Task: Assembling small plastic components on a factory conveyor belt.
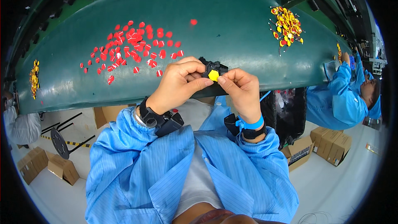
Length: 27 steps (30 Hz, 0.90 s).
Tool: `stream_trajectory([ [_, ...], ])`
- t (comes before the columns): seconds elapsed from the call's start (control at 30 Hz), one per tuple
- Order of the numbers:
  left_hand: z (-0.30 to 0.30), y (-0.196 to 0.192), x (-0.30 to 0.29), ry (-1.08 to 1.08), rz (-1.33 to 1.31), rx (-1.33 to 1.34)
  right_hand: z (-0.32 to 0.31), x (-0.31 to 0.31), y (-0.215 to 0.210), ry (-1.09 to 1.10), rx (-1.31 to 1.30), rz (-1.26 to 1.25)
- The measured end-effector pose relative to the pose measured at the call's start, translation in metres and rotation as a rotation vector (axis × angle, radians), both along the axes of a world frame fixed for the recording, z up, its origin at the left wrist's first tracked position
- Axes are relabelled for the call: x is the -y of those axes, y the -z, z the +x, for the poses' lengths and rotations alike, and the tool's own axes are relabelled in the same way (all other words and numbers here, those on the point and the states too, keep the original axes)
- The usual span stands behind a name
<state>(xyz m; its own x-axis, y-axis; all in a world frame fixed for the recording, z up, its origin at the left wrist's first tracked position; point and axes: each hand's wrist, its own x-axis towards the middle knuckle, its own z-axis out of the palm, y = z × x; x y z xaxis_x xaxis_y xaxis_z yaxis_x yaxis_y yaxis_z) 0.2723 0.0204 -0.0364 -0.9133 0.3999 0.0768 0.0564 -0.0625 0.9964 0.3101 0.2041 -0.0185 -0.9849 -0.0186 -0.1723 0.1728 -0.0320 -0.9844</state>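
Just past the table's near edge, my left hand (pixel 179 79) is closed round a small black part (pixel 214 65) of irregular shape, likely plastic. Its thumb reaches the lower left of a small yellow disc (pixel 213 75) lying against the part. From the other side my right hand (pixel 242 88) pinches the disc's right edge between thumb and bent forefinger. The exact kind of the black part does not show, as fingers cover much of it. Many loose red discs (pixel 133 37) with pale stripes are spread on the table beyond my left hand.
A green-topped table (pixel 232 16) stretches across. Yellow-and-red pieces with dark strands form a heap (pixel 287 25) at far right; another heap (pixel 34 79) lies far left. A co-worker in blue (pixel 338 95) sits right. Cardboard boxes (pixel 331 144) and a black bag (pixel 290 112) stand below.
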Motion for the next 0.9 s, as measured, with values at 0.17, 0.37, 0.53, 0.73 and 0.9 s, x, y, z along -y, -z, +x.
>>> stream_trajectory([
  [0.17, -0.001, 0.001, 0.003, -0.010, -0.040, -0.016, -0.002, 0.003, 0.001, 0.004, 0.046, 0.004],
  [0.37, -0.004, 0.007, 0.003, -0.020, -0.034, -0.026, -0.004, 0.008, 0.006, 0.024, 0.048, 0.030],
  [0.53, -0.005, 0.008, 0.003, -0.034, -0.006, 0.045, -0.004, 0.014, 0.000, 0.043, 0.055, 0.075],
  [0.73, -0.005, 0.004, 0.002, -0.034, -0.027, 0.042, -0.002, 0.016, 0.001, 0.063, 0.052, 0.134],
  [0.9, -0.001, 0.006, 0.001, -0.056, -0.048, 0.044, -0.002, 0.017, 0.005, 0.072, 0.030, 0.078],
])
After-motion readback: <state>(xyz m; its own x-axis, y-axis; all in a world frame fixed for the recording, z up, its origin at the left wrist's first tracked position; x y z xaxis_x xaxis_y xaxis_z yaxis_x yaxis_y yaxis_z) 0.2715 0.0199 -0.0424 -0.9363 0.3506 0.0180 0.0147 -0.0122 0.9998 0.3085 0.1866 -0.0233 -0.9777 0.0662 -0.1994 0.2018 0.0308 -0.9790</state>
